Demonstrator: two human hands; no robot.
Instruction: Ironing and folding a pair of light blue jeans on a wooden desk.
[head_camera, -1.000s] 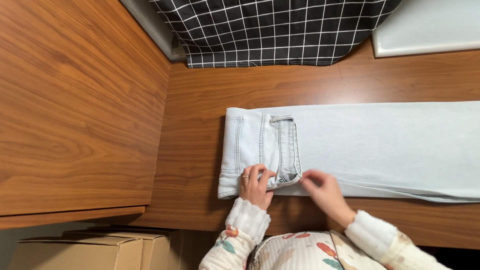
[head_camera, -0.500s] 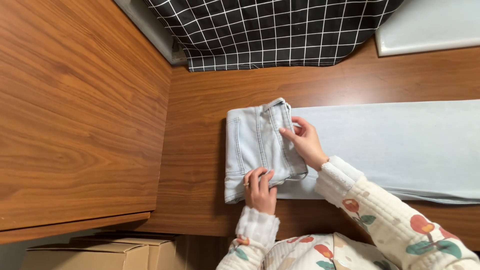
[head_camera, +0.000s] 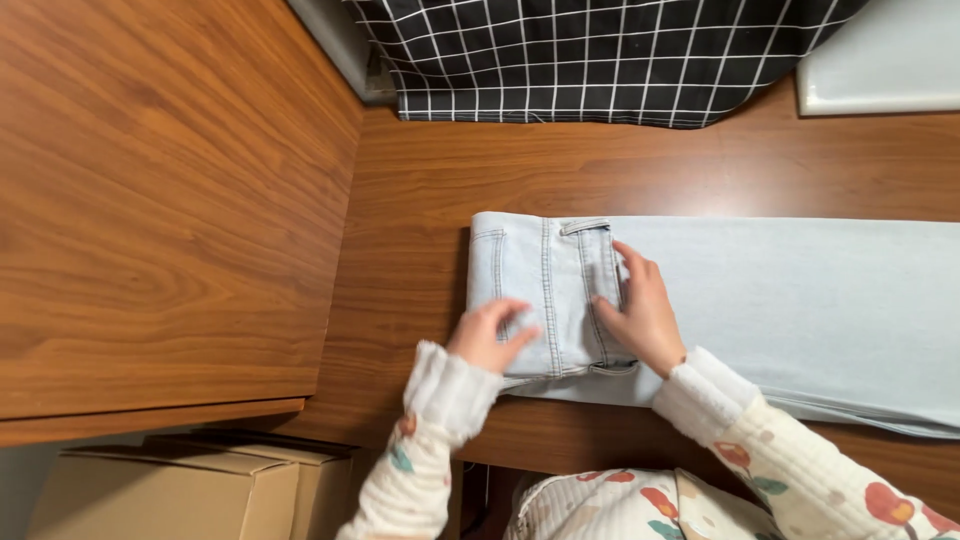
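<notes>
Both hands lie flat on the folded waistband end of the pale blue jeans (head_camera: 560, 290) on the wooden table (head_camera: 420, 180). The left hand (head_camera: 487, 335), fingers loosely spread, presses the near corner; the right hand (head_camera: 640, 310) rests open-palmed over the fold's edge, gripping nothing.

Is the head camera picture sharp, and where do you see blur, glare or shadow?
Head view: mostly sharp, warm indoor light; the left hand is slightly motion-blurred, the right hand is sharper; a soft sheen lies on the wooden table; a dark shadow runs along the folded end of the pale jeans; the wood panel's edges on the left slant, suggesting a wide lens.
</notes>
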